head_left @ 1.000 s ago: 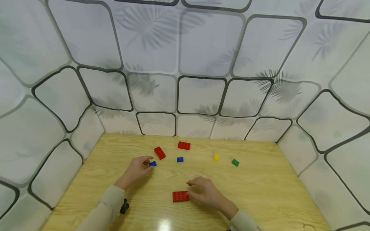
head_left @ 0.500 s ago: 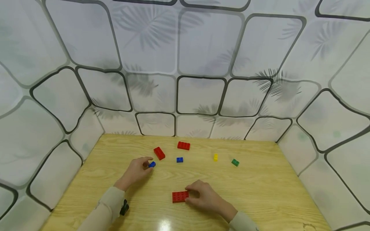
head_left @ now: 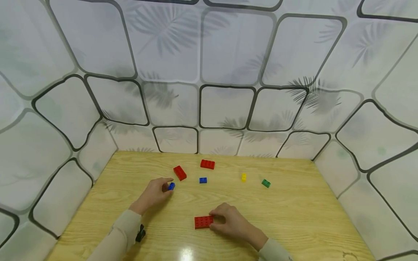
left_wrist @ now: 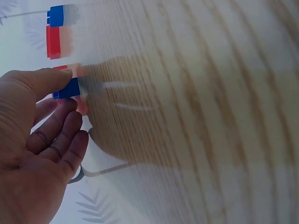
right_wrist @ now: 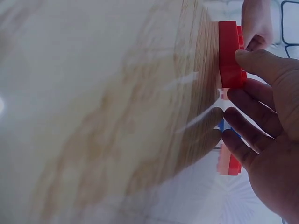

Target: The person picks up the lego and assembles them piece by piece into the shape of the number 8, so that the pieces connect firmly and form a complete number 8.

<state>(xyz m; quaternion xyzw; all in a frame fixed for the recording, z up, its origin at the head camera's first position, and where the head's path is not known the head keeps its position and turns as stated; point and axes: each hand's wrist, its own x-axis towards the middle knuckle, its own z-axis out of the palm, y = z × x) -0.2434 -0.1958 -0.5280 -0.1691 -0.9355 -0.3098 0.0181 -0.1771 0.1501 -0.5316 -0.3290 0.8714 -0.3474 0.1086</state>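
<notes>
Red oblong studded plastic brick (head_left: pixel 202 222) and small blue studded plastic brick (head_left: pixel 171 186): those are what the person has hold of at the pale wood-grain table (head_left: pixel 294 210). The red one lies flat, studs up, its right end pinched between thumb and fingers of the right grip (head_left: pixel 232 220). Farther out, near a slanted red plastic brick (head_left: pixel 180 173), the left grip (head_left: pixel 154 193) pinches the blue one; whether it touches the wood I can't tell. Both look light, stiff and hard to break, I'd say, with smooth walls that might slide under dry fingertips; opposite side walls seem the surest hold, though the blue one offers little room. Nothing I can see is boxed up: a small yellow plastic brick (head_left: pixel 244 177) and a small green plastic brick (head_left: pixel 266 183) sit straight on the table.
</notes>
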